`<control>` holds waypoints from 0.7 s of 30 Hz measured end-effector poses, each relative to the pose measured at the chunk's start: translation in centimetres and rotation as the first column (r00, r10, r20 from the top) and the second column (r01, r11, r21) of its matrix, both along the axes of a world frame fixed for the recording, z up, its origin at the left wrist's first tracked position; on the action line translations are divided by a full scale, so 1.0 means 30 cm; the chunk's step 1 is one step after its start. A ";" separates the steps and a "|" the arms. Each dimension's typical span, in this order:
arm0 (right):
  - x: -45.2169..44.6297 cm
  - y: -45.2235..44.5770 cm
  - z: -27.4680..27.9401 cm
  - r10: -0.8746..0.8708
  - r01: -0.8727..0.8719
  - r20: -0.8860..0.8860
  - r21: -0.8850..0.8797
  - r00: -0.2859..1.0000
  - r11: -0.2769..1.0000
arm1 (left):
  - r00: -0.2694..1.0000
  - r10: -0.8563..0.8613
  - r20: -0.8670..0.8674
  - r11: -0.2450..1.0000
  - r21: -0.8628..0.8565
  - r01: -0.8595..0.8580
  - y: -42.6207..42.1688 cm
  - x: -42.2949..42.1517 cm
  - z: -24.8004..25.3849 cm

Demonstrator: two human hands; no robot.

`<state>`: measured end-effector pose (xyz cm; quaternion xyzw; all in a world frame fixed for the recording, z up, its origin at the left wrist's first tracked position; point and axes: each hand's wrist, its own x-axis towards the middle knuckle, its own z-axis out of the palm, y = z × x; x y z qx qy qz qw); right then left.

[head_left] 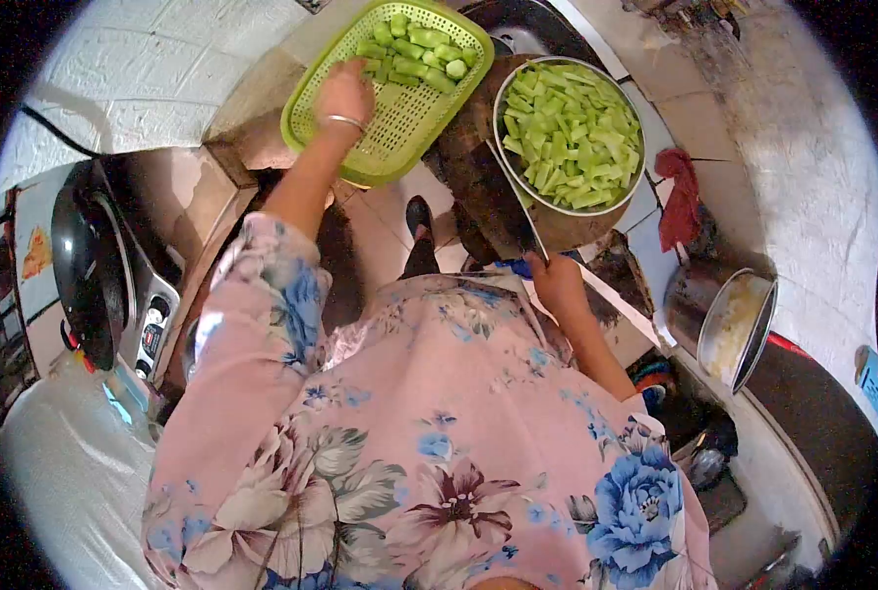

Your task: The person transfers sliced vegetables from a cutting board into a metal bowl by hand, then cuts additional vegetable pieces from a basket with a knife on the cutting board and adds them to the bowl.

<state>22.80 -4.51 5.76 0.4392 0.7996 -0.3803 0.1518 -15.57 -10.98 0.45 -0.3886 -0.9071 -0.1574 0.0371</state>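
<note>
My left hand [344, 95] is inside the green plastic basket [399, 140], at its left side, next to several peeled green vegetable pieces [429, 49]. Its fingers point toward the pieces and are partly hidden, so what they hold cannot be made out. My right hand [557, 280] is wrapped round the handle end of a large knife [518, 202], whose blade points up and left over the round wooden board [466, 187]. On the board's right side stands a round metal bowl [570, 136] full of cut light green slices.
A black wok [90, 265] sits on the gas stove [153, 315] at the left. At the right are a red cloth [677, 202] and a metal pot [729, 320] lying tilted. A sink edge shows behind the bowl.
</note>
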 end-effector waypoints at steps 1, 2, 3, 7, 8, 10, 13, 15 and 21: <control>0.010 0.005 -0.026 0.008 -0.007 -0.030 0.033 1.000 0.999 | 1.000 -0.010 0.008 1.000 0.001 0.010 0.018 -0.026 0.004; 0.026 0.006 -0.046 0.014 -0.010 -0.056 0.066 0.998 0.998 | 0.997 0.012 -0.070 0.977 -0.213 -0.027 0.040 -0.049 0.008; 0.018 0.003 -0.030 -0.004 0.007 -0.044 0.068 0.999 0.998 | 0.989 0.011 -0.150 0.908 -0.412 -0.073 0.062 -0.065 0.004; -0.001 0.002 0.015 -0.057 0.062 -0.095 0.044 0.994 0.997 | 0.976 -0.083 -0.203 0.914 -0.406 -0.006 0.086 -0.158 -0.119; -0.019 0.007 0.047 -0.055 0.055 -0.035 -0.001 0.998 0.998 | 0.993 -0.066 -0.099 0.913 -0.407 0.020 0.083 -0.164 -0.106; -0.025 0.011 0.042 -0.084 0.090 0.075 -0.075 0.994 0.993 | 0.997 -0.070 -0.030 0.893 -0.448 0.049 0.081 -0.105 0.016; -0.009 0.008 0.017 -0.062 0.066 0.054 -0.071 0.997 0.995 | 0.998 -0.068 0.005 0.854 -0.516 0.061 0.068 -0.118 0.025; -0.006 0.012 0.018 -0.043 0.045 0.038 -0.069 0.998 0.997 | 0.998 -0.055 0.030 0.884 -0.464 0.063 0.043 -0.085 0.066; -0.005 0.014 0.034 -0.076 0.073 -0.035 -0.077 0.996 0.994 | 0.539 -0.042 0.841 0.980 0.138 -0.140 -0.061 0.318 0.246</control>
